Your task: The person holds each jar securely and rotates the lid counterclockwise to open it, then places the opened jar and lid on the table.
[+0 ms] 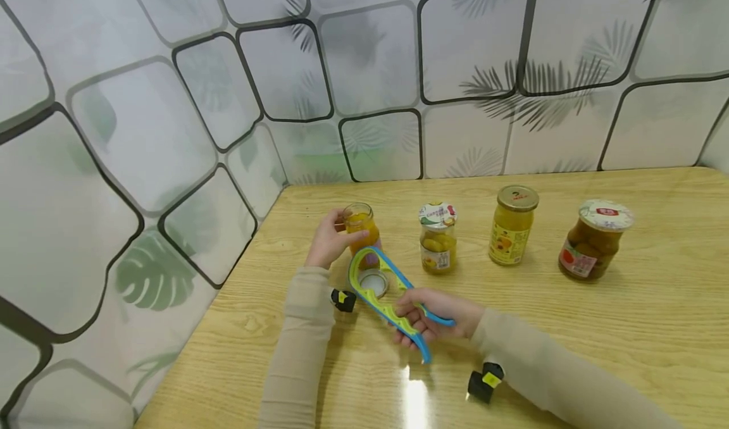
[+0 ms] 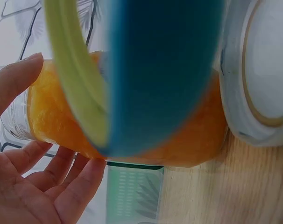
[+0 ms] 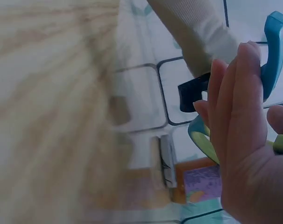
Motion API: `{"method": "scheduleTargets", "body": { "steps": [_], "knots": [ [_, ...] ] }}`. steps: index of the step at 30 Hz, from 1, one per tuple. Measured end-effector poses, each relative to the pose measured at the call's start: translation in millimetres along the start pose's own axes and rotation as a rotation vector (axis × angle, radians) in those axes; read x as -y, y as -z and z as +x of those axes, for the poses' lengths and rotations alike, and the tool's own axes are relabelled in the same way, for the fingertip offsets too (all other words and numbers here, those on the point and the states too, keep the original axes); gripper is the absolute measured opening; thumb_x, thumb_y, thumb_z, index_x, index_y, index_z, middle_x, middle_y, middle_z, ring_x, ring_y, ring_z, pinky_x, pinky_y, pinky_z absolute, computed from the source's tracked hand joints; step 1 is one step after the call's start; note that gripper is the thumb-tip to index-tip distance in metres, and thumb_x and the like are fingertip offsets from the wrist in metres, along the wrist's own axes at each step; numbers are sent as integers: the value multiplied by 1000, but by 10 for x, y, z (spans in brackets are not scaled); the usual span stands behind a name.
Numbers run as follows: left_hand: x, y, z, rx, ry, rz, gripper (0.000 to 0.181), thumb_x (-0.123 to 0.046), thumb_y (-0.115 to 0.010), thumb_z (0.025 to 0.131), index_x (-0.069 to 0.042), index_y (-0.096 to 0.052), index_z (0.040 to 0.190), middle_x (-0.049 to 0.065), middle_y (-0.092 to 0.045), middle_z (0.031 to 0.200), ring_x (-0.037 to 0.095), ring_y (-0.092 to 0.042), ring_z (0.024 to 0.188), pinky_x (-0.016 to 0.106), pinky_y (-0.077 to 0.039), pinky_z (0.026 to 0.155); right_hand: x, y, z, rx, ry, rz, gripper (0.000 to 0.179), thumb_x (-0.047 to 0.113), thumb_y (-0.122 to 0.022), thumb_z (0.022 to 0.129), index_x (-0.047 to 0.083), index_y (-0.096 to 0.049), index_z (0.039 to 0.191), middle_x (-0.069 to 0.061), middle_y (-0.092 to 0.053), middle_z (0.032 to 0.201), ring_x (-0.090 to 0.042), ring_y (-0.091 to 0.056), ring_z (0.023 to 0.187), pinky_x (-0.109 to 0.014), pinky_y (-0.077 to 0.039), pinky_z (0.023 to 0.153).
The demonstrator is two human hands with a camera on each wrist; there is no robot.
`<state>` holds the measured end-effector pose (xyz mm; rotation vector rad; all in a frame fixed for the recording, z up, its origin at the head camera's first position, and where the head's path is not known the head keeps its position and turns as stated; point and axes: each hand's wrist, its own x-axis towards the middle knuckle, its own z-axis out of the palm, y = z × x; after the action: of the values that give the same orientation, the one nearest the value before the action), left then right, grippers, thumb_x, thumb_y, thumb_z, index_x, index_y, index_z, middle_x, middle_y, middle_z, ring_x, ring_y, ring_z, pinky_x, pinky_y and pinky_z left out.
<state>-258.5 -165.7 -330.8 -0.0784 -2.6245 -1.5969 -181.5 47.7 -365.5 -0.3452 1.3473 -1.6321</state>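
Observation:
My left hand (image 1: 329, 239) holds an uncovered glass jar (image 1: 364, 226) of orange fruit, thumb on one side and fingers on the other. The jar stands upright on the table. Its metal lid (image 1: 373, 285) lies in front of it, pale inner side up. My right hand (image 1: 438, 305) grips a blue and green jar opener (image 1: 393, 317), a looped tool with toothed inner edges. The loop end overlaps the jar's lower part in the head view; whether they touch I cannot tell. In the left wrist view the blurred opener (image 2: 165, 79) covers the jar's middle.
To the right stand a small jar of yellow-green fruit (image 1: 437, 242), a taller yellow jar with a gold lid (image 1: 512, 226), and a dark brown jar with a white lid (image 1: 592, 245). A patterned backdrop (image 1: 378, 144) borders the wooden table (image 1: 529, 328) behind and at left.

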Motion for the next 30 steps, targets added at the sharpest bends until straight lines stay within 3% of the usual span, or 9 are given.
{"method": "scheduleTargets", "body": {
  "steps": [10,17,24,30],
  "knots": [
    [-28,-15,10,6,2,10,56,-23,-70,76,-6,-45,123,12,-47,120,28,-44,109,42,-40,88,210,79,-233,-91,63,-201,27,18,-42,86,-7,-53,87,-14,-62,76,-16,-58,59,-28,-49,54],
    [-32,-24,23,0,0,27,56,-22,-71,76,-6,-46,123,13,-47,120,29,-43,109,42,-40,87,343,139,-402,-188,128,-251,26,16,-43,87,-8,-52,86,-16,-62,74,-18,-58,57,-33,-51,55],
    [-20,-24,30,1,14,2,55,-21,-71,75,-5,-46,122,13,-47,119,28,-44,109,42,-41,87,510,186,-585,-222,207,-284,31,17,-40,91,-12,-45,98,-18,-60,79,-21,-58,61,-39,-51,60],
    [-20,-19,16,-14,8,-5,61,-23,-72,74,-5,-43,124,13,-45,122,28,-41,113,43,-38,90,624,219,-732,-280,278,-395,34,18,-38,93,-14,-45,103,-18,-55,78,-23,-57,64,-40,-50,60]
  ]
}}
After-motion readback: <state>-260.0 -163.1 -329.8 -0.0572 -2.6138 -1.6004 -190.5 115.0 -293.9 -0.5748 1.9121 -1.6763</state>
